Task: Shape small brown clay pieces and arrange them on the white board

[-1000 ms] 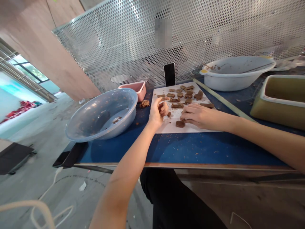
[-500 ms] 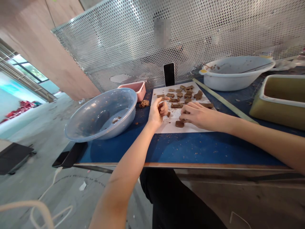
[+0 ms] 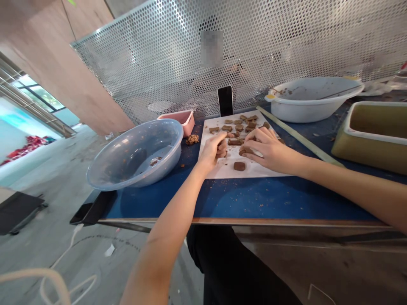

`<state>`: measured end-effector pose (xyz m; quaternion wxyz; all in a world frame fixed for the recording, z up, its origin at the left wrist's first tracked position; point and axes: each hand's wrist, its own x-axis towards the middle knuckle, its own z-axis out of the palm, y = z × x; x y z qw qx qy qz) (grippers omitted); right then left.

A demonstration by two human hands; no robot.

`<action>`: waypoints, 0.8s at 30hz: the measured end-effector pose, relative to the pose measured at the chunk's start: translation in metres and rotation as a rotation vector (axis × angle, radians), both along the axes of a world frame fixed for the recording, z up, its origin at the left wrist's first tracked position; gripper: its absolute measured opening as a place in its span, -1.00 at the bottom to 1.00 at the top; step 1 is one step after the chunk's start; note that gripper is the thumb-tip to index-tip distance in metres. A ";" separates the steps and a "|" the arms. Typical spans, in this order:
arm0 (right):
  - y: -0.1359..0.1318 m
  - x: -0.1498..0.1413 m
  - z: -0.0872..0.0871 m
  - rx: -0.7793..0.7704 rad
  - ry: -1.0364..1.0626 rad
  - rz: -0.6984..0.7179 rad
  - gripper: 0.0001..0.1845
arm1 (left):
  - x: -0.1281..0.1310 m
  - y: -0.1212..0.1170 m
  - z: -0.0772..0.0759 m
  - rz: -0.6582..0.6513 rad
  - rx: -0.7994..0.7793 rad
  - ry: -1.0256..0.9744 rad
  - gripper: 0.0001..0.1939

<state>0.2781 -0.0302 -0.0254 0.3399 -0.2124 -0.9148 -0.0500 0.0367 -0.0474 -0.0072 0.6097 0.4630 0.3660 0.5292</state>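
Worktop (image 3: 229, 207): blue surface, brown front edge. Behind the rear edge, a perforated metal panel (image 3: 127, 63), silvery, with bright streaks of reflected light at its upper left. Beyond the left rear corner, a broad pinkish column (image 3: 63, 55), slanting in view and meeting the floor (image 3: 70, 169), which is grey, scuffed and concrete-like. Far left, a dark-framed window (image 3: 41, 95) admitting daylight, greenery visible through it. Well apart from the left edge, a low dark platform (image 3: 19, 209). Below the front edge, the ground lies in brownish shadow.
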 end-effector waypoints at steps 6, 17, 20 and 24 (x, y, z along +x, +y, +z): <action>-0.001 0.000 0.001 0.072 0.233 -0.025 -0.89 | 0.002 -0.007 -0.004 -0.274 0.047 0.191 -0.40; -0.006 -0.001 0.002 0.059 0.288 -0.052 -0.85 | 0.003 -0.006 -0.004 -0.266 0.055 0.207 -0.44; -0.006 -0.002 0.003 0.085 0.294 -0.047 -0.88 | 0.003 -0.006 -0.006 -0.266 0.055 0.212 -0.49; -0.005 -0.002 0.002 0.103 0.304 -0.032 -0.91 | 0.004 -0.009 -0.006 -0.280 0.074 0.184 -0.47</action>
